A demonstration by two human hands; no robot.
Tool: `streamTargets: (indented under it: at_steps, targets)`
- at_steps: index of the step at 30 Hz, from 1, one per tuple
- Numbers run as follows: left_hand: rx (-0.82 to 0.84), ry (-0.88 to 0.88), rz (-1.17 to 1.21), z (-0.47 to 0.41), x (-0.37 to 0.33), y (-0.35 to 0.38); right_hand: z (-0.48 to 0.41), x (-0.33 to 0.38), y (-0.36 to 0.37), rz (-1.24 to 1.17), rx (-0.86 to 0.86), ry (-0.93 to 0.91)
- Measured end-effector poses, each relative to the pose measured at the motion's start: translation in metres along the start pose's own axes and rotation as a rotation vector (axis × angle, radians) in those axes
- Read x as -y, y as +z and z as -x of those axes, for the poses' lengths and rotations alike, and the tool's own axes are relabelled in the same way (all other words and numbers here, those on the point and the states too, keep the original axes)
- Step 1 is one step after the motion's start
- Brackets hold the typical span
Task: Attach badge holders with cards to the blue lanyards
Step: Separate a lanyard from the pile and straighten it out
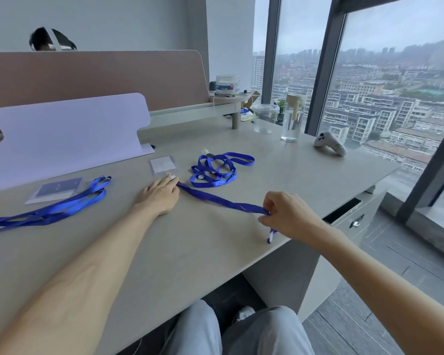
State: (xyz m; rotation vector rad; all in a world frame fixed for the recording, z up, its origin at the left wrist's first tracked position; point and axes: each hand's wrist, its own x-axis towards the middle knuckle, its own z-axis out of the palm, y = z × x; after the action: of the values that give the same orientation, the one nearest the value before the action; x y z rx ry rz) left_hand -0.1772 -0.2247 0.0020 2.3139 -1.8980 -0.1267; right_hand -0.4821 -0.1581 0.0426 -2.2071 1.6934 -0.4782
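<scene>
head view: my left hand (pixel 159 193) lies flat on the desk (pixel 190 252), fingers stretched out, their tips on the clip end of the stretched lanyard (pixel 223 201), just beside the clear badge holder (pixel 163 165) with its white card. my right hand (pixel 285 216) pinches the strap's other end near the desk edge, fingers curled round it. a loose coiled lanyard (pixel 218 170) lies beyond the strap. far left, a holder with a dark card (pixel 58 189) lies against more blue lanyards (pixel 49 208).
</scene>
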Motion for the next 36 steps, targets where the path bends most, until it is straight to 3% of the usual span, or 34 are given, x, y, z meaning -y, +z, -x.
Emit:
streamTargets:
  at_steps: [11,22,36]
  targets:
    - [0.002,0.003,-0.013,-0.003,0.002,0.003,0.015,-0.025,-0.003,-0.397,-0.112,-0.027]
    - [0.016,0.009,-0.019,-0.004,0.003,0.002,0.035,-0.045,0.002,-0.373,-0.221,-0.145]
    - [0.036,0.012,-0.022,-0.008,0.004,0.003,0.05,-0.053,-0.011,-0.509,-0.134,-0.117]
